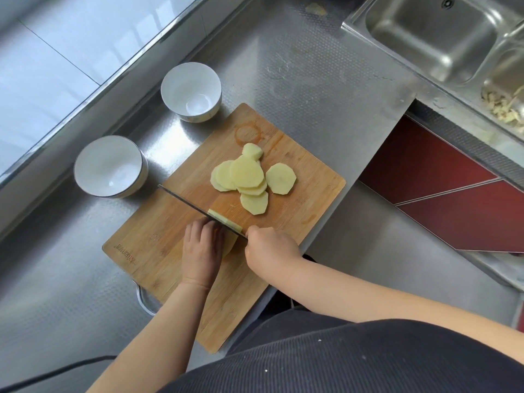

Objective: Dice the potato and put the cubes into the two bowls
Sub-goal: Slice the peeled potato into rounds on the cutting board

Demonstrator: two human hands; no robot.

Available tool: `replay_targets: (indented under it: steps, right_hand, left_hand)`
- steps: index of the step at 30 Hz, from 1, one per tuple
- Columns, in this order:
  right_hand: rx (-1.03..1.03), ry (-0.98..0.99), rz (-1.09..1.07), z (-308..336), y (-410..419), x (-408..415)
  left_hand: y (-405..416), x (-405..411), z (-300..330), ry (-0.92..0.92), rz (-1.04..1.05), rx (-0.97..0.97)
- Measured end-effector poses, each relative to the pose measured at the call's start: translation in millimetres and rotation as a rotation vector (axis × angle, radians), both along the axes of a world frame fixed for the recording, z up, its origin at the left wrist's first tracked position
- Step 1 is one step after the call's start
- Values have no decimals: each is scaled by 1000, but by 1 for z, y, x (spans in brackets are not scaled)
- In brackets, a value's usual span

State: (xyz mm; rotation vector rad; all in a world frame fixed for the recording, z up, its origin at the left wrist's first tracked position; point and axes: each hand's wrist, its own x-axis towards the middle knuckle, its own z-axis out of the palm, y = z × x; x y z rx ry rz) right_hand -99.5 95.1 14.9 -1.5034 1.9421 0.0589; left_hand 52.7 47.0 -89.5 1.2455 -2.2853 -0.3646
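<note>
Bowls: two white bowls, near bowl (111, 166) and far bowl (191, 92), sitting empty beside the cutting board (158, 234).
Sink (431, 38): holding scraps in its right basin.
Potato: about seven slices (252, 178) lying mid-board; remaining piece (229, 245) under the left hand.
Hands: left hand (201, 251) curling over the potato piece; right hand (269, 248) gripping the knife (195, 208), blade cutting down into it.

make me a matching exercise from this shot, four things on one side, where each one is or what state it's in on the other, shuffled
Things:
1. slices
2. bowls
3. knife
4. peelings

Places or states:
A. in the sink area, top right
B. gripped by the right hand, blade across the potato
C. piled on the board, beyond the blade
D. empty, on the counter left of the board

Pairs: 1-C, 2-D, 3-B, 4-A
</note>
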Motion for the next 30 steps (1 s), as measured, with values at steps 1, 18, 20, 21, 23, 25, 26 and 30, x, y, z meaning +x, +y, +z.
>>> replay_targets:
  steps: [1, 18, 20, 21, 23, 25, 26, 30]
  right_hand:
    - [7, -1, 1, 0, -1, 0]
    - [122, 51, 7, -26, -18, 5]
    - [119, 62, 9, -31, -17, 5]
    - [117, 62, 11, -33, -16, 5]
    - [110, 54, 8, -35, -15, 3]
    - [104, 12, -18, -38, -14, -1]
    - [99, -19, -42, -40, -14, -5]
    - [15, -11, -97, -41, -12, -23]
  left_hand:
    - [0, 0, 1, -1, 2, 3]
    - [0, 0, 5, 27, 11, 49]
    - [0, 0, 6, 32, 8, 47]
    - [-1, 0, 6, 32, 6, 48]
    - [-1, -1, 7, 22, 6, 50]
    - [0, -2, 8, 6, 16, 56]
    - [1, -2, 9, 2, 23, 61]
    - [4, 1, 13, 2, 41, 77]
